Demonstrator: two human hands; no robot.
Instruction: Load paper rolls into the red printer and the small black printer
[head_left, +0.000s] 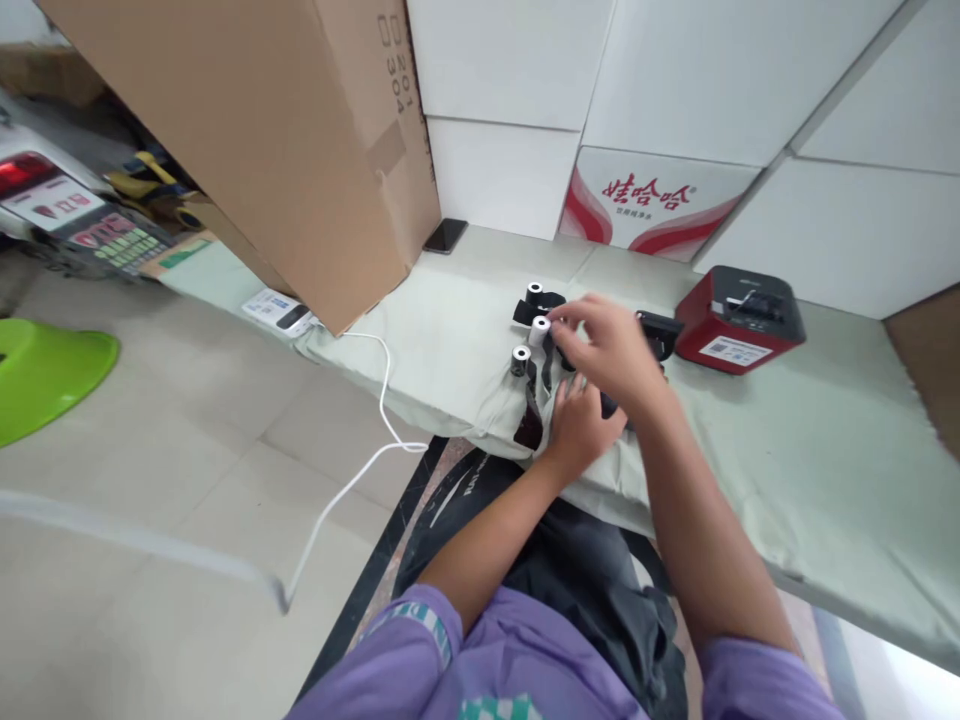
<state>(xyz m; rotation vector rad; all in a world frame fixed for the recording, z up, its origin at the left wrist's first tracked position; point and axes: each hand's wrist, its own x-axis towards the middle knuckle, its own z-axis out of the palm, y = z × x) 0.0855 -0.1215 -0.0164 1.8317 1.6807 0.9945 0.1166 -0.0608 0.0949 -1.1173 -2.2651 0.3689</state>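
Three small rolls with dark centre holes stand on the cloth: a middle white roll (538, 332), a far roll (534, 293) and a near dark-sided roll (519, 362). Dark, film-like strips (529, 428) lie curled beside them. My right hand (604, 350) has its thumb and forefinger closed at the right side of the middle roll. Below it, my left hand (581, 425) rests on the cloth with its fingers stretched toward the strips. A black object (660, 335), partly hidden by my right hand, lies to its right.
A pale green cloth (832, 450) covers the table. On it are a red-and-black box-shaped device (735, 320), a phone (445, 236) and a tall cardboard box (322, 150). White boxes (502, 180) line the back. A white cable (386, 390) hangs over the front edge.
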